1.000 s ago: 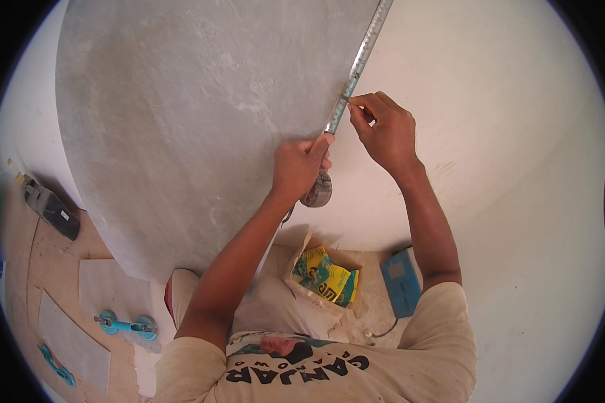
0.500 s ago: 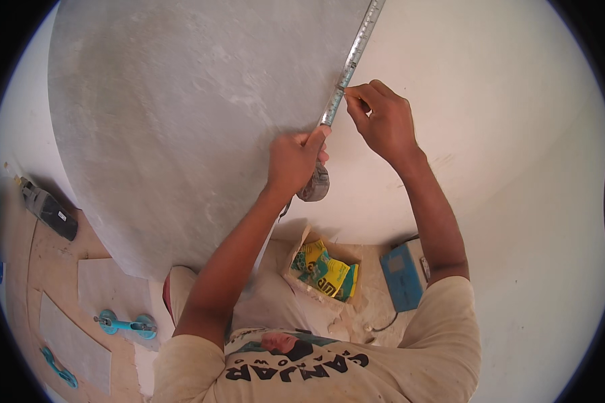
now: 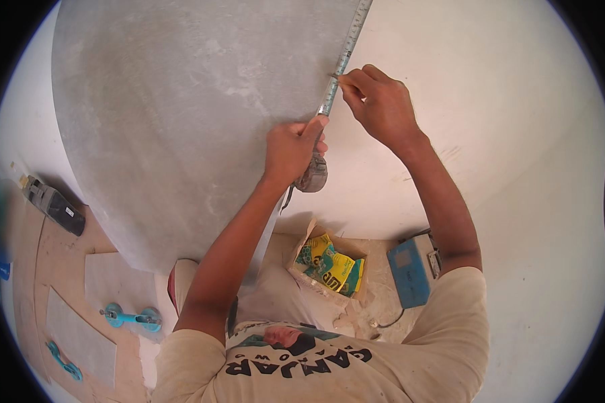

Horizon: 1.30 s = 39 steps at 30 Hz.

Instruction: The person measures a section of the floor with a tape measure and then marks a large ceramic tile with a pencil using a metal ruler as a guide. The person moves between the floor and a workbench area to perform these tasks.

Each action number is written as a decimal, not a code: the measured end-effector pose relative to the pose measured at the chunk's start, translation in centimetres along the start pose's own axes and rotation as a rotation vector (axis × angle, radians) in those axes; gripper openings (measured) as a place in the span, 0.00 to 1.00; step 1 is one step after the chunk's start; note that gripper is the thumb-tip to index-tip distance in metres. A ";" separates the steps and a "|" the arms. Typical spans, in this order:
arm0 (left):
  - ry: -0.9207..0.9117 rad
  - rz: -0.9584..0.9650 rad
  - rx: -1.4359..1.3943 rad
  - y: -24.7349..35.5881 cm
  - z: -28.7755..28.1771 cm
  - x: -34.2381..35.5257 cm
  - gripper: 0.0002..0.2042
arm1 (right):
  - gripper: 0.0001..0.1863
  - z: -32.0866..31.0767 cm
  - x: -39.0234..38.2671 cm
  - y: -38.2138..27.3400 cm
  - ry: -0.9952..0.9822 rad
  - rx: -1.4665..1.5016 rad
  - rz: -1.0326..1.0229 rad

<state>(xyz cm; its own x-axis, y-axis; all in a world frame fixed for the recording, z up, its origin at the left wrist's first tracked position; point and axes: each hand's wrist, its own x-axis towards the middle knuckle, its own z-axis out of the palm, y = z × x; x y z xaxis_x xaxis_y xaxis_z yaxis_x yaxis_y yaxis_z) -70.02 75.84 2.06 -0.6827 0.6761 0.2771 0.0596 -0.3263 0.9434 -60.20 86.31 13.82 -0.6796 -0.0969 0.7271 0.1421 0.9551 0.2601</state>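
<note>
My left hand [image 3: 290,153] is closed around a tape measure, its thumb on the blade. The worn, dusty case [image 3: 312,176] hangs below the fingers. From the hand the silvery blade [image 3: 347,54] runs up and slightly right along the straight right edge of a big grey slab [image 3: 168,121], past the top of the view. My right hand [image 3: 388,111] pinches something small and thin with a dark tip, touching the blade a little above my left hand; its kind is too small to make out. The slab's other edge curves on the left.
Below the slab stands an open cardboard box [image 3: 359,254] with yellow-green packets [image 3: 329,265]. Right of it lies a blue box-shaped device [image 3: 408,274] with a cable. At left are a dark power tool [image 3: 59,208], cut grey pieces [image 3: 81,336] and turquoise suction lifters [image 3: 133,317]. A pale wall [image 3: 517,168] rises right.
My right hand has moved slightly up and left, its pinched thing now across the blade. My left hand, with the tape measure, has shifted slightly up. The whole view has shifted a little.
</note>
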 end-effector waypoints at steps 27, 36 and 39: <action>-0.005 -0.027 0.080 0.0 0.1 0.0 0.19 | 0.02 -0.3 0.2 0.5 -0.019 0.030 -0.022; 0.021 -0.031 0.063 0.0 0.3 -0.2 0.19 | 0.02 -0.3 0.1 0.3 -0.012 0.088 0.000; 0.004 -0.025 0.044 -0.2 0.2 -0.1 0.19 | 0.03 -0.5 0.3 -0.1 -0.055 0.035 0.006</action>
<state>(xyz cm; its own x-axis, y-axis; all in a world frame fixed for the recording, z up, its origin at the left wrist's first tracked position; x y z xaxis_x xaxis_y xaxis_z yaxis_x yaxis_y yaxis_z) -69.81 75.98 1.91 -0.6871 0.6813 0.2525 0.0741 -0.2799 0.9572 -60.07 86.05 14.34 -0.7174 -0.0770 0.6924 0.1211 0.9650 0.2328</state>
